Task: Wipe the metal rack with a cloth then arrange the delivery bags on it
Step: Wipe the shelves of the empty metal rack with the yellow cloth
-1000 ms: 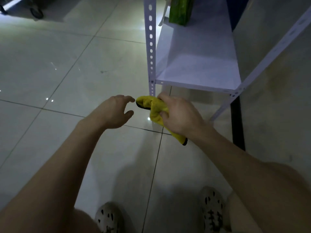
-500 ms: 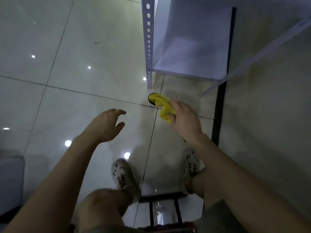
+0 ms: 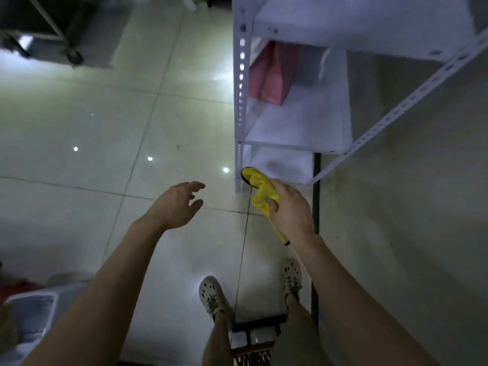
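Note:
My right hand [image 3: 289, 210] grips a bunched yellow cloth [image 3: 260, 191] with a dark edge, held just in front of the bottom of the white metal rack [image 3: 239, 101]. One end of the cloth hangs below my wrist. My left hand [image 3: 179, 204] hovers to the left with relaxed, spread fingers and holds nothing. A pink delivery bag [image 3: 269, 75] stands on a middle shelf of the rack, against the front post. The lower shelves [image 3: 298, 128] below it are bare white sheet.
The rack stands against a wall [image 3: 409, 207] on the right. A pale bin [image 3: 29, 320] sits at the lower left, a wheeled cart [image 3: 52, 30] at the upper left, and a dark stool frame [image 3: 256, 336] lies between my feet on the glossy tiled floor.
The view has lifted, bringing higher shelves and the pink bag into sight. My hands have moved apart; the right one keeps its grip on the cloth near the rack's foot.

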Motion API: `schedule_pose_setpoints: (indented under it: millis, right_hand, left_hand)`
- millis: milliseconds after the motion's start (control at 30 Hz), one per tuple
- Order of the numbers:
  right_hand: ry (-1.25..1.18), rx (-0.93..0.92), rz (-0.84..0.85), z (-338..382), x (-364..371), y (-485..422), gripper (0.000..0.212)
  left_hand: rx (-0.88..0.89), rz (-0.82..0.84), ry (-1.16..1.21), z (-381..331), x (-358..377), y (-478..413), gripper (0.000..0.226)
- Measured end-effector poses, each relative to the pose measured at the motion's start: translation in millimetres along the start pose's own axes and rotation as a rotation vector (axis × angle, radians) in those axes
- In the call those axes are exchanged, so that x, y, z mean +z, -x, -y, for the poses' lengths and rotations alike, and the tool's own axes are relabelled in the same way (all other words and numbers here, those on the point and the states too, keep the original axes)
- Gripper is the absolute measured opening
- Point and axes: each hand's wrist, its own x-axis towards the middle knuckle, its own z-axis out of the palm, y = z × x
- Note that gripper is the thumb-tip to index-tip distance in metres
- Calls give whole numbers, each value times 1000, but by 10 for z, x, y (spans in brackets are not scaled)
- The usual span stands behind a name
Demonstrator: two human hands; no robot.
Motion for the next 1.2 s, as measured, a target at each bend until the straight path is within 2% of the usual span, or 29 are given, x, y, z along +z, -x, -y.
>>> schedule_pose_setpoints:
  millis: [233,400,567,667,767,833,933,967,1067,1200]
  right_hand:
    - [-123,-57,-300,658,-804,154,42]
    - [-90,-48,-430,1020,-1459,166,38]
    - [-73,-41,-612,1235,-2277,50,34]
    - [17,-72,-778,1315,-2754,-265,41]
    - [13,-150,-872,1332,-2979,-742,47]
    - [30,-168,-788,1259,-2939,-1116,52]
    - [316,-127,-351,1010,-2599,-1563,64]
    - [322,-135,-262,915,-2484,-1659,66]
    - [214,-218,-270,761,-2393,-1912,64]
    - [144,-231,-190,728,-2476,-2197,60]
  left_hand:
    - [190,-121,-32,-326,-1136,-24,49]
    - [307,-218,-68,-641,-1856,-130,47]
    - [414,-438,-72,-1086,-2336,-321,55]
    - [467,-543,18,-1381,-2471,-461,62]
    - [454,-611,157,-1665,-2526,-614,67]
    - [452,-626,216,-1804,-2531,-701,67]
    - [507,-560,345,-1935,-2594,-812,57]
    - [514,-551,372,-1959,-2638,-847,52]
    - [505,-611,425,-2031,-2821,-951,46]
    - [497,-778,471,-2306,-2930,-1069,61]
